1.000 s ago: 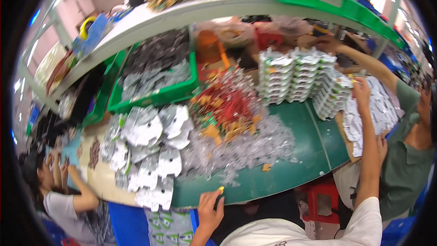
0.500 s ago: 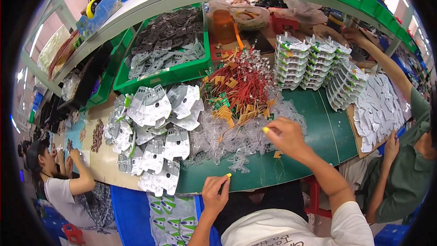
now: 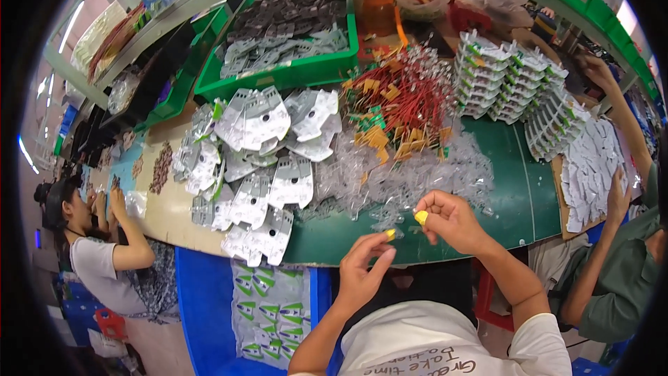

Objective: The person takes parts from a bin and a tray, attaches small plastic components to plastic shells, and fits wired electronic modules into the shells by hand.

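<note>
Yellow covers sit on a fingertip of each hand. My left hand (image 3: 363,275) is at the green table's front edge, index finger stretched out and thumb apart from it. Its fingertip reaches a clear plastic part (image 3: 386,221) lying before the pile; whether it grips it is unclear. Just right of it, my right hand (image 3: 452,224) hovers with fingers curled together; anything between them is too small to make out. Behind the hands spreads a heap of clear plastic parts (image 3: 431,177). Red wires with small orange and green boards (image 3: 400,108) lie on top of it.
White and grey shells (image 3: 254,122) are piled at left, below a green bin (image 3: 278,73) of grey parts. Stacked white shells (image 3: 480,76) stand at back right. A blue crate (image 3: 198,299) holds green-and-white pieces. Co-workers sit at left (image 3: 97,251) and right (image 3: 619,292).
My right hand has come back toward me and nearer my left hand. My left hand has reached forward to the clear part. The view has shifted, moving the table's contents up and right.
</note>
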{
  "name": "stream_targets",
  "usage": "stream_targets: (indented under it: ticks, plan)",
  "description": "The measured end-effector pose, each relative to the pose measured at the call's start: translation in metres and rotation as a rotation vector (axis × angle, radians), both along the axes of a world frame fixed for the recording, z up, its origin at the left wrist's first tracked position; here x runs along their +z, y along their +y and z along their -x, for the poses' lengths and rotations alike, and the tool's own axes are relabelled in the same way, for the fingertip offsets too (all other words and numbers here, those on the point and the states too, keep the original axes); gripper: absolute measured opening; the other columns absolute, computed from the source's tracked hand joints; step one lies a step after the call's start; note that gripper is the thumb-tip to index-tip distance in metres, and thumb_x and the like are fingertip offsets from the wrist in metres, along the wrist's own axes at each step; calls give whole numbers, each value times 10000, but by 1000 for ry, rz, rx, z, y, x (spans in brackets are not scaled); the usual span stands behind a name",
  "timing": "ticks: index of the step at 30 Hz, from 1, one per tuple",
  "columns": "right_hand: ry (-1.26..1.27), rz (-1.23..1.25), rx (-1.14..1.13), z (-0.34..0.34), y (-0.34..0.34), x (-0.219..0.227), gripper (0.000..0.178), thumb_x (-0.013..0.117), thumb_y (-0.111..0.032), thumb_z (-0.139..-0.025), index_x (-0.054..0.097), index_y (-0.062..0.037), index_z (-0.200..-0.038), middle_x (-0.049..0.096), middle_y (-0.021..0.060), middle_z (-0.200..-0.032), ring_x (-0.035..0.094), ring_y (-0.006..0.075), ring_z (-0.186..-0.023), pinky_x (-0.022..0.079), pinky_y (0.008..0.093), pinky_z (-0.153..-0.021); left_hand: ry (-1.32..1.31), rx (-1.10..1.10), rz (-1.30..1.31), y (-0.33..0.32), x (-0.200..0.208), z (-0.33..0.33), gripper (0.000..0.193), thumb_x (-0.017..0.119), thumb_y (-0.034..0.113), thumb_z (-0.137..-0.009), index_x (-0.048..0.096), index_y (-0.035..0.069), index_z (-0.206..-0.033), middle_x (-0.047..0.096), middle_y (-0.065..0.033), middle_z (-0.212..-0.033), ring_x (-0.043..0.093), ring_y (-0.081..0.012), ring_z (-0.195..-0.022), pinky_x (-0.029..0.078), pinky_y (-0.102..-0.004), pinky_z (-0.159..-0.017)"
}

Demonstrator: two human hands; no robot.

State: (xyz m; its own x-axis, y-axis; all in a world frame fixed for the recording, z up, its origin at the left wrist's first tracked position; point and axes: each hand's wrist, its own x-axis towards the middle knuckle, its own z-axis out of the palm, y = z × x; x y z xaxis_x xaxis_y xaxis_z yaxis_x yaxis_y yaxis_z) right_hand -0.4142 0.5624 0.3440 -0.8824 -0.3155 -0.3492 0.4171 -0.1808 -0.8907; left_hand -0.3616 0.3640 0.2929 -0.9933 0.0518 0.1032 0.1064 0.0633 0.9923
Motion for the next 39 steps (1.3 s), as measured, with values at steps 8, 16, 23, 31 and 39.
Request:
stream_targets:
  ticks: [8, 16, 23, 31, 39]
  plan:
    - [899, -676, 18, -36, -12, 10, 166, 647, 26, -740, 617, 10, -903, 612, 101, -758, 595, 176, -585, 450, 285, -491, -154, -114, -408, 13, 20, 3, 177, 625, -18, -885, 621, -32, -1062, 630, -47, -992, 586, -74, -870, 478, -209, -778]
    - [974, -652, -12, -43, -8, 3, 219, 663, 39, -733, 629, 9, -947, 634, 120, -815, 624, 239, -620, 510, 309, -519, -194, -115, -429, 13, 16, -6, 135, 634, -4, -886, 642, -28, -1019, 629, -40, -985, 581, -60, -853, 476, -195, -737]
    - [1057, -715, 4, -41, -12, 0, 241, 672, 53, -721, 627, 12, -954, 643, 141, -872, 650, 271, -698, 532, 335, -565, -171, -47, -471, 14, 11, -5, 232, 658, -49, -848, 591, -18, -1068, 648, -58, -951, 604, -76, -840, 492, -203, -748]
    - [1234, -661, 38, -33, -12, -3, 276, 680, 41, -699, 632, 1, -967, 631, 140, -869, 646, 265, -712, 529, 336, -572, -71, -47, -288, 3, 13, -5, 238, 674, -15, -848, 601, -16, -1074, 640, -53, -953, 594, -88, -850, 495, -230, -775]
    - [1086, -733, 94, -39, -27, -11, 170, 684, -3, -701, 609, -44, -847, 635, 81, -797, 616, 235, -626, 495, 328, -522, -268, -45, -400, 5, -1, -14, 232, 666, -39, -844, 619, -19, -1070, 646, -59, -924, 626, -107, -814, 513, -233, -731]
